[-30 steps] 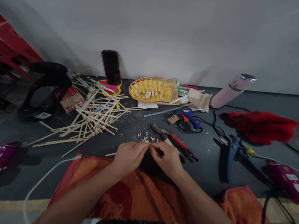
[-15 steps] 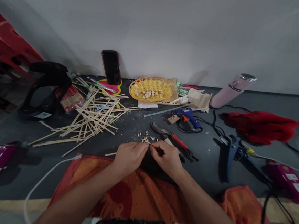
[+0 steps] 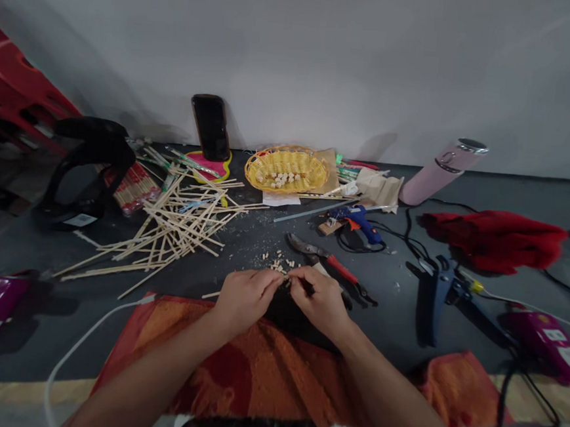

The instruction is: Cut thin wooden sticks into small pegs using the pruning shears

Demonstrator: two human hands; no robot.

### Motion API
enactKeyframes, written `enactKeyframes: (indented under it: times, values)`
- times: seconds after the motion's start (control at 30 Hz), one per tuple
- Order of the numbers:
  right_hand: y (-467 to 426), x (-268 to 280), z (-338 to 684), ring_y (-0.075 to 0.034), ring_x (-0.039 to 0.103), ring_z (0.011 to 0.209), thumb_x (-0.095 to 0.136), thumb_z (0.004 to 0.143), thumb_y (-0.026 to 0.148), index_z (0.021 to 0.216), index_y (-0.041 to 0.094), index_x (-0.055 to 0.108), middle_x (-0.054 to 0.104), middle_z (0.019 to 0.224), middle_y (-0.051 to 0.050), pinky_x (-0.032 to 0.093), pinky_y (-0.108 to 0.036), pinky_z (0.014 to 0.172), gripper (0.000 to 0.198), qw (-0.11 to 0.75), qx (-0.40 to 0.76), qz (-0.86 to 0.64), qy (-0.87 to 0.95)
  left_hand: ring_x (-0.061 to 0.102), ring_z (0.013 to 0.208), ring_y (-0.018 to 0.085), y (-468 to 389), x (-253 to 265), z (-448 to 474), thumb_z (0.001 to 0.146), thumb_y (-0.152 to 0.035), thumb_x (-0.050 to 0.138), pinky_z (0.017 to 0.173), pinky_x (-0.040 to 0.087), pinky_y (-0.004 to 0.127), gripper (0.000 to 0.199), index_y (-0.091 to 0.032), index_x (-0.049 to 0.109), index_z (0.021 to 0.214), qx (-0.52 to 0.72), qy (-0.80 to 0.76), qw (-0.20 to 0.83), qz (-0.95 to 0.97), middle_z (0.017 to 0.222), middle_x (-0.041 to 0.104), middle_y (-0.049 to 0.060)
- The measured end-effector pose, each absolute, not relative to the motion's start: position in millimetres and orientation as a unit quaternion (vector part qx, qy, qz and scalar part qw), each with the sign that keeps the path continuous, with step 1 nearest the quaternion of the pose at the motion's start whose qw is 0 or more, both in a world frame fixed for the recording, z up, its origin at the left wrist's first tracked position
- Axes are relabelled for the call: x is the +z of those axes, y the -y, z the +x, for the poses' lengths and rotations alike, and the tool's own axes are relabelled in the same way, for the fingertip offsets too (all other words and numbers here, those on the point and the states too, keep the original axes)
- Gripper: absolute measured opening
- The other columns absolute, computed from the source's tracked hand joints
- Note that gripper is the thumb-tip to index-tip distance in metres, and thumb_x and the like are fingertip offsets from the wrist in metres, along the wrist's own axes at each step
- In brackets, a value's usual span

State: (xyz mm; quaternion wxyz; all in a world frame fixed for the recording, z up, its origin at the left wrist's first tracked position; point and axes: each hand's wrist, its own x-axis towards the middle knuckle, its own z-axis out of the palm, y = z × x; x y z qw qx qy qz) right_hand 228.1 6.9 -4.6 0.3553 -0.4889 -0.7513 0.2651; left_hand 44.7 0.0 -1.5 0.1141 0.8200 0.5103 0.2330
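Fingertips pinched, my left hand [image 3: 246, 297] and my right hand [image 3: 321, 303] nearly meet at the near middle of the table. Between them is something tiny and pale, too small to name. Just beyond lies a little heap of short cut stick pieces [image 3: 279, 264]. The end of a pale wooden stick [image 3: 210, 294] shows left of my left hand. Red-handled pruning shears [image 3: 342, 269] lie past my right hand. Farther back, a yellow woven basket [image 3: 285, 186] holds several small pale pieces.
Loose wooden sticks [image 3: 178, 221] are piled at left. A blue glue gun [image 3: 363, 223], a blue-handled cutter [image 3: 440, 301], a red cloth [image 3: 500, 240] and a pink bottle [image 3: 436, 174] occupy the right. A phone [image 3: 211, 127] stands behind. An orange towel [image 3: 272, 377] lies beneath my forearms.
My fingertips have moved slightly apart, and a tiny pale thing now shows between them. Both hands stay in the same place; the view shifts very slightly.
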Motion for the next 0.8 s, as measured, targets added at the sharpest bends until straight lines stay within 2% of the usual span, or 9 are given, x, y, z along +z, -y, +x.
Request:
enactKeyframes:
  times: [0.2,0.33,0.57,0.8]
  values:
    - [-7.0,-6.0,226.5,-0.015,0.064,0.065,0.057,0.083,0.021,0.096,0.021,0.065,0.070,0.078,-0.001,0.049,-0.025,0.063,0.015,0.371,0.260,-0.483,0.750,0.070,0.073,0.015,-1.8,-0.8,43.0,0.094,-0.028,0.048,0.066,0.046,0.023,0.020,-0.022,0.067,0.093,0.234,-0.515,0.110,0.818,0.085,0.075,0.001]
    - [-7.7,-10.2,226.3,-0.015,0.065,0.070,0.056,0.084,0.020,0.090,0.021,0.066,0.070,0.080,-0.002,0.049,-0.024,0.065,0.012,0.366,0.253,-0.476,0.759,0.069,0.073,0.015,-0.4,-2.8,43.0,0.094,-0.026,0.047,0.067,0.047,0.025,0.020,-0.021,0.067,0.094,0.231,-0.498,0.084,0.831,0.084,0.075,0.002]
    - [-7.7,-11.4,225.8,-0.013,0.061,0.059,0.053,0.081,0.014,0.080,0.019,0.067,0.067,0.068,0.000,0.043,-0.022,0.058,0.015,0.343,0.217,-0.494,0.769,0.069,0.069,0.016,1.6,-5.6,44.2,0.094,-0.026,0.046,0.064,0.046,0.026,0.021,-0.021,0.066,0.094,0.226,-0.488,0.060,0.841,0.080,0.074,0.002]
    - [-7.3,-6.8,227.4,-0.011,0.062,0.063,0.054,0.082,0.016,0.086,0.019,0.067,0.068,0.073,0.000,0.044,-0.020,0.062,0.015,0.367,0.263,-0.476,0.755,0.069,0.072,0.015,1.0,-5.7,43.9,0.094,-0.026,0.047,0.066,0.046,0.025,0.019,-0.022,0.066,0.094,0.232,-0.491,0.067,0.837,0.082,0.074,0.001]
